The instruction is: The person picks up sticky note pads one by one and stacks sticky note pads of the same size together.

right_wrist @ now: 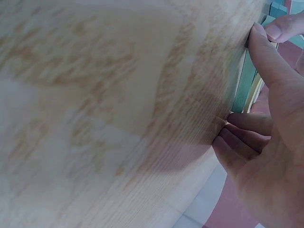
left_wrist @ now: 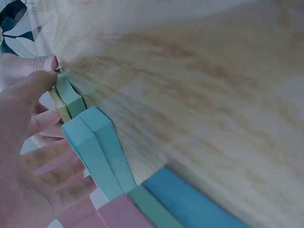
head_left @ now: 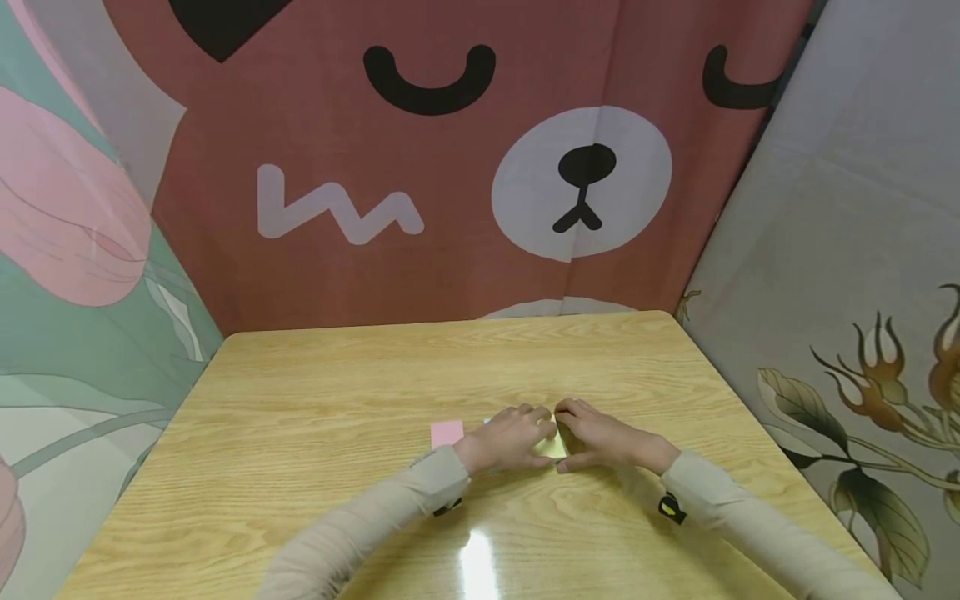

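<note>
Over a small yellow sticky-note pad (head_left: 553,448) on the table, my left hand (head_left: 510,439) bends its fingers, its thumb at the near edge. A green pad (left_wrist: 70,97) lies against the yellow one in the left wrist view. My right hand (head_left: 607,433) holds the green pad's right side, thumb at one end and fingers at the other, as the right wrist view shows. Both thumb tips nearly meet at the near corner. Light blue pads (left_wrist: 97,147) stand next to this stack, mostly covered by my left hand in the head view.
A pink pad (head_left: 447,432) lies left of my left hand. Beside it in the left wrist view are a green layer (left_wrist: 154,209) and a darker blue one (left_wrist: 190,199). The wooden table (head_left: 337,375) ends at printed curtains (head_left: 450,275) behind and on both sides.
</note>
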Demonstrator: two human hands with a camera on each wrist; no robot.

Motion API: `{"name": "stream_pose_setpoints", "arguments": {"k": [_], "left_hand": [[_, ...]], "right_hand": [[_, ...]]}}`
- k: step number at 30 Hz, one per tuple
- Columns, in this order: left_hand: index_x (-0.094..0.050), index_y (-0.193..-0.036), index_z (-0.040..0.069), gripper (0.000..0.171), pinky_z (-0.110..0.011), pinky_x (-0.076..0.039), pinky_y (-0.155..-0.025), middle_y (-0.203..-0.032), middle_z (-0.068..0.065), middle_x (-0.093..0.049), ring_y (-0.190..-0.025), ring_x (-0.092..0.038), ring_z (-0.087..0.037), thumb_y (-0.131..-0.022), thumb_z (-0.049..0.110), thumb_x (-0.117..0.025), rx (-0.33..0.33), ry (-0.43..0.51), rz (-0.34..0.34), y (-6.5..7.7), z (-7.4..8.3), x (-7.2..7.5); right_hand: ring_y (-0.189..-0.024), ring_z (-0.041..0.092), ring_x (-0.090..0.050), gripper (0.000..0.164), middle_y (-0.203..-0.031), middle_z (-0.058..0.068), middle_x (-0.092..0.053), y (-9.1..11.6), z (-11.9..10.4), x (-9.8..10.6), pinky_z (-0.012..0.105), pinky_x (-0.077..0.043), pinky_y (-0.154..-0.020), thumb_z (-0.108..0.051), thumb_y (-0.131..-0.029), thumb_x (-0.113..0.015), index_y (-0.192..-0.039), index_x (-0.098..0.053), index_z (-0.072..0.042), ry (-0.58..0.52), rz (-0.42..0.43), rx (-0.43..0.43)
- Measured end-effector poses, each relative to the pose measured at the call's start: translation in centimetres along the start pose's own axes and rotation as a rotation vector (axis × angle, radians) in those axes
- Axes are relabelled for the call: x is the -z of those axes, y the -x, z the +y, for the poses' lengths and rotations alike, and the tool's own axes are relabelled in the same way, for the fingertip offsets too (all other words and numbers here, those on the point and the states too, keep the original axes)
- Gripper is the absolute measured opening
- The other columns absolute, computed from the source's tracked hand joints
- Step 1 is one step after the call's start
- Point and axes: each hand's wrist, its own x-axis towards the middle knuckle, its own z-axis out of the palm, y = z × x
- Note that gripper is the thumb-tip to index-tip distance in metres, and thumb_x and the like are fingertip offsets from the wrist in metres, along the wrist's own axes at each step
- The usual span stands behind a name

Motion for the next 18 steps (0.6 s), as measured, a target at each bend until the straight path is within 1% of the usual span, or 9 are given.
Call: {"name": "stream_pose_setpoints", "arguments": {"k": [6, 13, 18], "left_hand": [[-0.063, -0.123, 0.021, 0.043, -0.039, -0.049, -0.097, -0.142, -0.007, -0.051, -0.123, -0.052, -0.026, -0.094, 0.052, -0.062, 0.005, 0.008, 0.005, 0.2, -0.1, -0.1], [-0.057, -0.134, 0.024, 0.048, -0.043, -0.043, -0.104, -0.149, -0.008, -0.042, -0.131, -0.046, -0.026, -0.095, 0.054, -0.058, 0.002, -0.004, -0.032, 0.7, -0.4, -0.2], [-0.052, -0.141, 0.023, 0.055, -0.044, -0.042, -0.106, -0.151, -0.009, -0.040, -0.133, -0.044, -0.027, -0.096, 0.055, -0.056, -0.001, -0.010, -0.041, 1.2, -0.6, -0.1]], "right_hand": [[-0.124, 0.029, -0.042, 0.081, -0.136, 0.014, -0.042, 0.0, -0.2, 0.1, 0.047, -0.044, -0.100, -0.050, -0.087, -0.071, -0.137, -0.047, 0.009, 0.005, 0.006, -0.002], [-0.126, 0.031, -0.042, 0.084, -0.137, 0.016, -0.042, -0.1, -0.1, 0.0, 0.048, -0.043, -0.101, -0.051, -0.087, -0.071, -0.138, -0.045, 0.011, -0.001, 0.003, -0.011], [-0.126, 0.032, -0.041, 0.085, -0.137, 0.017, -0.041, 0.0, -0.1, -0.1, 0.049, -0.043, -0.101, -0.052, -0.087, -0.071, -0.138, -0.045, 0.011, -0.007, -0.007, -0.023]]}}
